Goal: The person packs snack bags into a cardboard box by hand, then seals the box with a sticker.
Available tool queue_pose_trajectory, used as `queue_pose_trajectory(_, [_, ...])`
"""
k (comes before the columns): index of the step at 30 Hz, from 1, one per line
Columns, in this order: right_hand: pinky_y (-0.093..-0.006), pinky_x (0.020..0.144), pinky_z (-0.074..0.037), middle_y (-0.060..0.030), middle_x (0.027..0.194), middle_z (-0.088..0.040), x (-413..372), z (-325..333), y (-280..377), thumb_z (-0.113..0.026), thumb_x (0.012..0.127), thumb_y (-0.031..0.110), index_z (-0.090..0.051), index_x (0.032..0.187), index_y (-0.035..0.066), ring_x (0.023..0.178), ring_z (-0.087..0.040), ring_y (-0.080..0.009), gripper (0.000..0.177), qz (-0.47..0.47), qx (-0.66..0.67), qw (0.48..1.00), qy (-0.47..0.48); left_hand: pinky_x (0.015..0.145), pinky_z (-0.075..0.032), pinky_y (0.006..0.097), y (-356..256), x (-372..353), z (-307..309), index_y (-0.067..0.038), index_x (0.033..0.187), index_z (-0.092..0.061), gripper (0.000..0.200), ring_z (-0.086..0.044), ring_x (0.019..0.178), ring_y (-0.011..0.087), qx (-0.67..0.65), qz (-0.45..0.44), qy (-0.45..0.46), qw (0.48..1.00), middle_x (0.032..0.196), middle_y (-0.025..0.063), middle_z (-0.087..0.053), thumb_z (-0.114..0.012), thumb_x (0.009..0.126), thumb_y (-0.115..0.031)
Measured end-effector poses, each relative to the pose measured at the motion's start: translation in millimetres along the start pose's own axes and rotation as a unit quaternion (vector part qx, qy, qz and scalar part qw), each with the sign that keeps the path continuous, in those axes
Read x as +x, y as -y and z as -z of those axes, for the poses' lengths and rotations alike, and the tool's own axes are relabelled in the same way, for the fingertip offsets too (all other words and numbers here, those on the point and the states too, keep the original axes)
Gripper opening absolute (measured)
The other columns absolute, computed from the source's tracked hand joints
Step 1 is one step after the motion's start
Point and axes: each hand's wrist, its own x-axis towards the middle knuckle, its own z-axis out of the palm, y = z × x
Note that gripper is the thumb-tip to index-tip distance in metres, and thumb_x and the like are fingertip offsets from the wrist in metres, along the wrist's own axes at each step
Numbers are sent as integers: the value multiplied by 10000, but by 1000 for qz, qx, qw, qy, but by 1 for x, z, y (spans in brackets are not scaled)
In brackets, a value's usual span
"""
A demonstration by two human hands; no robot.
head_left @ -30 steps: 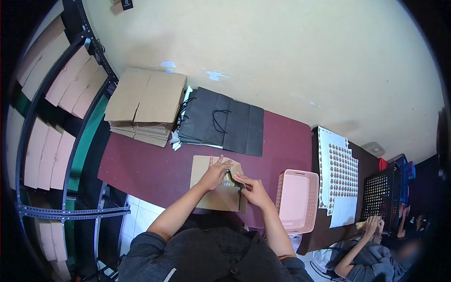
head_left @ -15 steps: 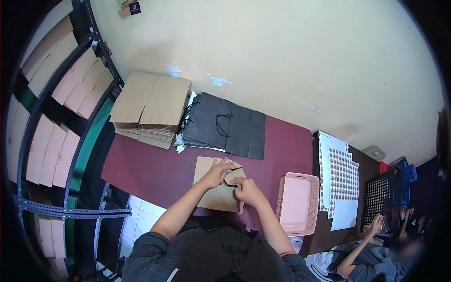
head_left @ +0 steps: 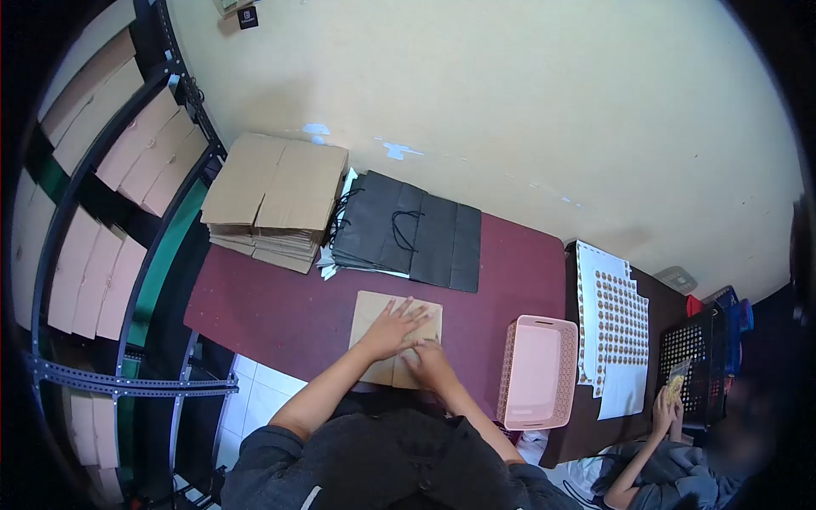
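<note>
A flat, brown cardboard piece (head_left: 371, 314) with a seam down its lower half lies on the maroon table near my body. My left hand (head_left: 393, 331) rests on its middle, palm down with the fingers spread. Close beside it, my right hand (head_left: 431, 364) lies on the right part of the cardboard, its fingers extended toward my left hand. Both hands touch the cardboard and cover much of its middle.
Behind are a stack of folded cardboard boxes (head_left: 272, 183) and black paper bags (head_left: 438, 242). To the right stand a pink basket (head_left: 540, 374), sticker sheets (head_left: 620, 319) and a black crate (head_left: 682, 344). A co-worker's hand (head_left: 663, 412) holds a small clear packet (head_left: 677, 380). Shelving (head_left: 127, 374) is at left.
The raised brown flap with a dark edge, held by my right hand, now lies flat. My left hand has spread over the cardboard. The co-worker has lifted the packet.
</note>
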Motion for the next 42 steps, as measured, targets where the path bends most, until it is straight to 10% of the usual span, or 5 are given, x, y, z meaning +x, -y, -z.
queue_pose_trajectory(6, [-332, 888, -442, -167, 970, -619, -9, 55, -23, -679, 804, 184, -604, 1042, 9, 975, -581, -217, 305, -300, 212, 925, -97, 1058, -109, 616, -5, -6, -17, -270, 1422, -278, 529, -115, 1385, 343, 132, -4, -1, 991, 1509, 45, -165, -412, 919, -366])
queue_pose_trajectory(10, [-314, 985, -360, -211, 1181, -544, 9, 25, -29, -660, 826, 223, -461, 1233, -21, 1113, -524, -250, 514, -208, 191, 935, -216, 1037, -96, 645, -13, -9, -8, -266, 1422, -280, 556, -92, 1378, 383, 129, 33, -27, 991, 1504, 134, -134, -443, 903, -384])
queue_pose_trajectory(17, [-312, 945, -397, -134, 1241, -521, 7, 7, -48, -582, 898, 216, -328, 1375, 11, 1124, -497, -185, 578, -204, 429, 878, -59, 1024, -167, 630, 0, -54, 23, -200, 1448, -189, 799, -87, 1353, 456, 23, 346, -127, 929, 1492, 224, -38, -621, 808, -403])
queue_pose_trajectory(22, [-299, 945, -392, -104, 1213, -541, 9, 22, -46, -564, 907, 191, -349, 1368, 11, 1112, -492, -155, 539, -195, 446, 873, 12, 983, -374, 427, 24, -54, 2, -178, 1450, -140, 806, -445, 1185, 434, -302, 291, -203, 885, 1328, 275, -410, -641, 828, -285])
queue_pose_trajectory(42, [-369, 945, -405, -236, 1188, -551, -58, -9, 0, -568, 872, 370, -358, 1345, 3, 1113, -539, -335, 635, -311, 220, 910, -163, 1081, -213, 408, 18, -49, -20, -88, 1447, -88, 736, -230, 1340, 364, -340, 258, -228, 875, 1453, 241, -197, -549, 885, -201])
